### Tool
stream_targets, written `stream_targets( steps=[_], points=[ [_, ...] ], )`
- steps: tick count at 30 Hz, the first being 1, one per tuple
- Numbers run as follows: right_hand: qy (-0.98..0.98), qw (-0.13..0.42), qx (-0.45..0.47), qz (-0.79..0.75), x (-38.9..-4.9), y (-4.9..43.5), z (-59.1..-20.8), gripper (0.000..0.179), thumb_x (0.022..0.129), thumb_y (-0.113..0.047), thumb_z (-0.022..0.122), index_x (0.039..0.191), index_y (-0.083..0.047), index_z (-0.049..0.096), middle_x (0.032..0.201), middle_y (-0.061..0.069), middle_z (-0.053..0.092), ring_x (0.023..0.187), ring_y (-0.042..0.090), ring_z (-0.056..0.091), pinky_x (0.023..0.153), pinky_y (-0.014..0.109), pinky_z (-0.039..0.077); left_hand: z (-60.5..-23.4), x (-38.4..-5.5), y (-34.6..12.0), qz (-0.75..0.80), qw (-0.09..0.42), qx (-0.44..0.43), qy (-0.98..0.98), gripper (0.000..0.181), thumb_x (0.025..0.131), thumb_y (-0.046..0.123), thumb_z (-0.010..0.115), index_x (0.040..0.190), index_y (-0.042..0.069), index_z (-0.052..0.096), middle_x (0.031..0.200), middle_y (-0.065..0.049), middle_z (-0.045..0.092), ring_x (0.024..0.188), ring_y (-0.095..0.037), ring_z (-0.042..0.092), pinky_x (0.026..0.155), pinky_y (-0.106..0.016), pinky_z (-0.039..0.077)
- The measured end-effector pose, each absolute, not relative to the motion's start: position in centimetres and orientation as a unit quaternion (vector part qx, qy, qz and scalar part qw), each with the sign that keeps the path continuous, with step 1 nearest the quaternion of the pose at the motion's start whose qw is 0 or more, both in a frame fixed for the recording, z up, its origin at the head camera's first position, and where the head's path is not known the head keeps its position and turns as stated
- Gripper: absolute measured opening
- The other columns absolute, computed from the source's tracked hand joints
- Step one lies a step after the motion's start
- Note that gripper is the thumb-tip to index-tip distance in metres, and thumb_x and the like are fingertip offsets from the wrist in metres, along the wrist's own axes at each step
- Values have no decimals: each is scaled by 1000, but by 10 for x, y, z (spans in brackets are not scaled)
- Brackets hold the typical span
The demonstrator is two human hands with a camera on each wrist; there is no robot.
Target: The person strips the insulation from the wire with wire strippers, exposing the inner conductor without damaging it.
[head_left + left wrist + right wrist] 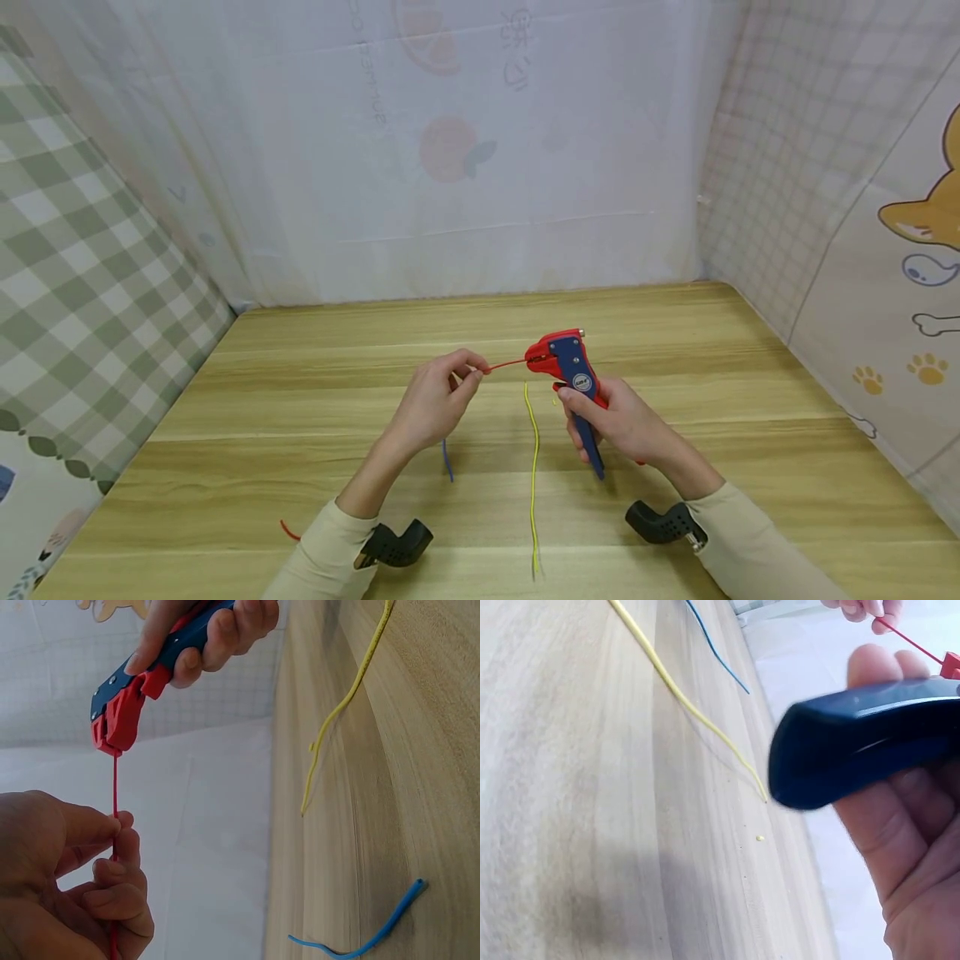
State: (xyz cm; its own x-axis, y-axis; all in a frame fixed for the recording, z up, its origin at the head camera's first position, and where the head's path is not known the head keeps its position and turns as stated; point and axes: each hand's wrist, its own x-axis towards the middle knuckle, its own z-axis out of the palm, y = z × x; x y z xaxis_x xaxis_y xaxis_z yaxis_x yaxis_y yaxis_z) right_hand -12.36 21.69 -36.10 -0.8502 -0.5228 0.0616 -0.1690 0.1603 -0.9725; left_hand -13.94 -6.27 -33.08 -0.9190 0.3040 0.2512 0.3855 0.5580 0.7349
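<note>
My right hand (618, 421) grips a red and blue wire stripper (576, 362) by its handles, above the table. Between thumb and fingers, my left hand (438, 400) pinches a thin red wire (507, 364). The wire's far end enters the stripper's red nose, and in the left wrist view the red wire (115, 784) runs straight from the nose down through the left fingers. Under the hands, a yellow wire (534, 467) lies lengthwise on the wood. A short blue wire (375, 937) rests on the table, partly hidden by the left hand in the head view.
A red wire end (288, 530) shows on the table beside the left sleeve. Near the yellow wire's tip lies a tiny yellow scrap (760, 838). The wooden table (225, 467) meets a white curtain (480, 208) at the back and printed cloths at both sides.
</note>
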Motion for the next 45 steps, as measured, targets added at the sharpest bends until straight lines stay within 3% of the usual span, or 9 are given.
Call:
stream_targets(
  steps=[7, 14, 22, 28, 34, 40, 45],
  points=[
    [751, 142, -210, -610, -123, 215, -363, 39, 113, -27, 49, 92, 6, 53, 65, 13, 64, 48, 21, 64, 52, 42, 59, -335, -140, -62, -438, 41, -192, -878, 14, 103, 9, 62, 107, 11, 75, 86, -3, 70, 57, -12, 50, 55, -25, 43],
    [759, 130, -199, -606, -124, 211, -370, 48, 114, -29, 49, 96, 16, 51, 65, 23, 61, 45, 23, 63, 49, 39, 57, -340, -139, -63, -448, 41, -183, -874, 12, 103, 10, 62, 104, 9, 74, 85, -4, 70, 58, -12, 50, 56, -24, 42],
    [778, 123, -165, -594, -123, 205, -372, 50, 111, -33, 54, 99, 16, 55, 61, 5, 61, 44, 19, 61, 47, 35, 53, -341, -139, -63, -455, 35, -177, -872, 12, 103, 10, 62, 102, 10, 74, 83, -4, 67, 58, -12, 48, 55, -24, 40],
    [788, 124, -138, -587, -122, 203, -369, 50, 106, -35, 64, 100, 14, 55, 60, 5, 60, 46, 17, 59, 47, 34, 52, -339, -140, -65, -460, 29, -177, -870, 12, 104, 11, 62, 102, 11, 73, 85, -9, 68, 59, -12, 48, 56, -24, 40],
    [776, 128, -161, -596, -121, 205, -369, 35, 105, -27, 67, 96, 6, 58, 63, 4, 62, 50, 17, 62, 53, 34, 54, -337, -140, -65, -468, 26, -174, -866, 12, 103, 12, 62, 102, 12, 74, 85, -5, 67, 61, -11, 51, 58, -25, 43],
    [750, 148, -195, -614, -118, 208, -365, 39, 106, -21, 65, 101, 16, 54, 68, 3, 66, 57, 17, 67, 59, 38, 61, -330, -137, -66, -464, 24, -179, -867, 11, 104, 14, 62, 104, 14, 74, 89, -10, 68, 61, -12, 50, 58, -26, 42],
    [737, 162, -215, -619, -118, 210, -362, 40, 106, -17, 64, 106, 21, 51, 73, 4, 67, 63, 18, 70, 64, 41, 64, -325, -137, -66, -464, 23, -182, -867, 12, 104, 14, 62, 105, 15, 74, 88, -8, 69, 60, -13, 50, 58, -26, 42]
  ],
)
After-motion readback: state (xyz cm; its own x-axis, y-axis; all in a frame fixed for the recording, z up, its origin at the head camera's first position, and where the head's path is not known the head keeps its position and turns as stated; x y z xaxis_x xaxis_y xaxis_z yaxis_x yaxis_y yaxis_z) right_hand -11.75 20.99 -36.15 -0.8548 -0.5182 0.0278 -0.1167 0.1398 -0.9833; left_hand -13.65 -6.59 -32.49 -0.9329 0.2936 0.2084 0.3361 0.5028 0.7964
